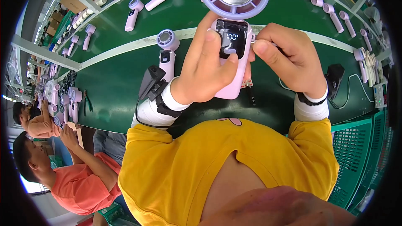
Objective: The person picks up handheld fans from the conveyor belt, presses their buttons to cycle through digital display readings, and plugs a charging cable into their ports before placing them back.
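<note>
My left hand (pixel 203 69) is wrapped round a pale lilac handheld fan (pixel 232 83), holding it upright above the green work surface. Its round head points away from me, and white digits glow on its dark display. The left thumb and a finger rest by the display. At the right edge of the fan's body, beside a small loop, my right hand (pixel 293 54) is closed in a pinch. What sits between those fingertips is too small to make out. Behind my left wrist another handheld fan (pixel 167 60) lies on the surface.
Several fans lie on the green belt (pixel 188 10) beyond a pale rail. Pliers (pixel 86 101) lie at the left, near more fans. A pale cable (pixel 354 79) curls at the right, above a green crate (pixel 354 159). Two co-workers sit at the left.
</note>
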{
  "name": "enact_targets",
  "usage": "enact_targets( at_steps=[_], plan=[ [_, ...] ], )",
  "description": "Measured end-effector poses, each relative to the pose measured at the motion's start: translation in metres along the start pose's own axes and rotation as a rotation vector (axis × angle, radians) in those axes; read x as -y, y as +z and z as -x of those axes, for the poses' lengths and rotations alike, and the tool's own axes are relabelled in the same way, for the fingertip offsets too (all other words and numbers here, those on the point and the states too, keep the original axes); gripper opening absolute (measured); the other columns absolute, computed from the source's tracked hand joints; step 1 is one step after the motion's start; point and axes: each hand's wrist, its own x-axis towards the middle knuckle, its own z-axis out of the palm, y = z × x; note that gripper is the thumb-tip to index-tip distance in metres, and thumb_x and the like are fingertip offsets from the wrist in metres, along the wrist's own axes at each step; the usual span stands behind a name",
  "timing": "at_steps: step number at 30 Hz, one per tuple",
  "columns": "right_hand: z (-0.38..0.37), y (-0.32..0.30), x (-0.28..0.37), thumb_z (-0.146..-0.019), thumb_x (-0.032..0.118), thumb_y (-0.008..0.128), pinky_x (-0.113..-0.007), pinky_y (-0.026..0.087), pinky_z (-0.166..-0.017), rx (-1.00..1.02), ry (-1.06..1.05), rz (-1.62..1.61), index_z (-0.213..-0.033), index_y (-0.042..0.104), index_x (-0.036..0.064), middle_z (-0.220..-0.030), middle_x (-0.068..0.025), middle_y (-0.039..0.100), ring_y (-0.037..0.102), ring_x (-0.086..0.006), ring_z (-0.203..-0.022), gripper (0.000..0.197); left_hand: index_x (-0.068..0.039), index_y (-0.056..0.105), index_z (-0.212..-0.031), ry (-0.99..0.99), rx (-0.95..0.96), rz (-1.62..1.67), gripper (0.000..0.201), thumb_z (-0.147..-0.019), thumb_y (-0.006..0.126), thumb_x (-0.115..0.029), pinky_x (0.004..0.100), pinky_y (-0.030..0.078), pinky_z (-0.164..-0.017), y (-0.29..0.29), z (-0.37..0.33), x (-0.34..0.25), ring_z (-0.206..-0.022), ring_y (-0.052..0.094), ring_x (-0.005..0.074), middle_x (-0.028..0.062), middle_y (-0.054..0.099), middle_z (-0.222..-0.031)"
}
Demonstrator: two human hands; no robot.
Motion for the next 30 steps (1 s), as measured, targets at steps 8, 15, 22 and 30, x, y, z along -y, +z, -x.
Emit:
enact_targets(
  at_steps=[8,15,22,30],
  plan=[
    [-0.005,0.020,-0.013,-0.090,0.022,0.046,-0.025,0.037,-0.049,-0.117,-0.026,-0.100,-0.072,0.048,0.0051,-0.060,-0.0011,0.055,0.048,-0.0148,-0.053,0.025,0.003,0.038,-0.109,0.328,-0.099,-0.690,0.038,-0.073,0.051,0.004,0.0499,0.050,-0.062,0.003,0.001,0.011,-0.078,0.053,0.0479,0.0296,0.029,-0.119],
    [-0.006,0.010,-0.013,-0.090,0.023,0.046,-0.025,0.038,-0.050,-0.035,-0.131,-0.051,-0.071,0.050,0.0052,-0.061,-0.0002,0.056,0.048,-0.0157,-0.053,0.026,0.002,0.035,-0.113,0.220,-0.096,-0.371,0.040,-0.075,0.048,0.003,0.0423,0.049,-0.060,0.009,0.005,0.006,-0.075,0.054,0.0355,0.0231,0.040,-0.105],
    [-0.005,0.003,-0.002,-0.088,0.020,0.050,-0.023,0.038,-0.051,-0.067,-0.062,-0.112,-0.078,0.056,0.0040,-0.066,-0.0009,0.056,0.049,-0.0118,-0.057,0.020,0.001,0.033,-0.116,0.144,-0.066,-0.108,0.042,-0.076,0.046,0.003,0.0358,0.048,-0.059,0.006,0.000,-0.008,-0.073,0.055,0.0250,0.0176,0.050,-0.094],
    [0.007,-0.035,-0.001,-0.089,0.017,0.048,-0.020,0.030,-0.053,-0.636,-0.073,-0.267,-0.090,0.057,-0.0026,-0.077,-0.0020,0.055,0.039,-0.0061,-0.059,0.022,-0.006,0.038,-0.114,0.430,-0.194,0.252,0.037,-0.084,0.047,-0.026,0.0335,0.041,-0.065,-0.007,0.051,-0.077,-0.074,0.047,0.0199,0.0110,0.046,-0.094]
  ],
)
